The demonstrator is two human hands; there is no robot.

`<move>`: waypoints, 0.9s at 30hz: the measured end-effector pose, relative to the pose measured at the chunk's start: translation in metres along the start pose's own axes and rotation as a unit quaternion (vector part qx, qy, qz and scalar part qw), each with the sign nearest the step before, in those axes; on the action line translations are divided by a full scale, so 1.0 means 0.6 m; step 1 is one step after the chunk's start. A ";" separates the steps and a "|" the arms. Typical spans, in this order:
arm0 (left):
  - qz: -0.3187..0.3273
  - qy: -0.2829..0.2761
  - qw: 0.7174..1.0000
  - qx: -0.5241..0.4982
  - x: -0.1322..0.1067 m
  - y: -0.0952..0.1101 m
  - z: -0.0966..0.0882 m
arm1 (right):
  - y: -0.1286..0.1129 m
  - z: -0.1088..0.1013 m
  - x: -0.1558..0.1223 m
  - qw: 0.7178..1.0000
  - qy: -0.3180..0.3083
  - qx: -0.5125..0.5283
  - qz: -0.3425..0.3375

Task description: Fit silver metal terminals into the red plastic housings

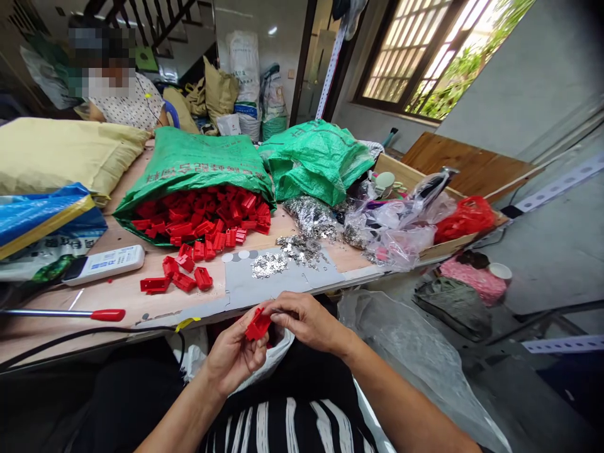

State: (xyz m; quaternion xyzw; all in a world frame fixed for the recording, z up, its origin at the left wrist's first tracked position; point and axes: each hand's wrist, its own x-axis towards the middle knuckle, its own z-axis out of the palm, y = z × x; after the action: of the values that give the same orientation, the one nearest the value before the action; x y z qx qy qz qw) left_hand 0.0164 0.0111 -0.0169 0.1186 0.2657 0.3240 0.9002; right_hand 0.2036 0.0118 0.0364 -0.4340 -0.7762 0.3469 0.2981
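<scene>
My left hand (236,357) is closed around a small red plastic part (258,324), a trough-shaped piece, over my lap. Thumb and fingers of my right hand (304,319) are pinched together at the part's upper edge; what they hold, if anything, is hidden. On the table edge just beyond lie small shiny metal pieces (268,265) in a flat pile on a grey sheet (240,289). Several loose red parts (184,282) lie to the left, spilling from a green woven sack (207,157) full of them. Below my hands is an open white bag (278,355).
At left are a white device (106,264), a red-tipped lever (108,315) and a black cable (94,331). A clear bag of metal pieces (309,217) and a cluttered wooden tray (448,248) stand at right. Across the table sits another person (127,100).
</scene>
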 end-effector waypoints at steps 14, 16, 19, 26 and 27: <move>0.012 -0.021 0.999 0.027 0.000 0.001 0.002 | 0.013 0.024 0.010 0.984 0.050 0.076 0.153; 0.015 -0.015 1.000 0.023 0.001 0.001 0.003 | 0.015 0.025 0.009 0.985 0.050 0.071 0.150; 0.027 -0.011 1.000 0.009 0.001 0.001 0.006 | 0.013 0.025 0.006 0.988 0.051 0.047 0.139; 0.057 -0.017 0.998 -0.011 0.003 -0.008 0.004 | 0.000 0.031 0.004 0.986 0.062 0.001 0.156; 0.060 -0.016 0.998 -0.007 0.004 -0.009 0.003 | -0.001 0.033 0.004 0.985 0.066 0.001 0.161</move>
State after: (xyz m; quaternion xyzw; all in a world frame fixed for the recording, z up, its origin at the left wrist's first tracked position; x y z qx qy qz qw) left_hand 0.0217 0.0083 -0.0183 0.1330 0.2410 0.3771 0.8843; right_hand 0.1873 0.0082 0.0256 -0.5753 -0.6741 0.3620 0.2892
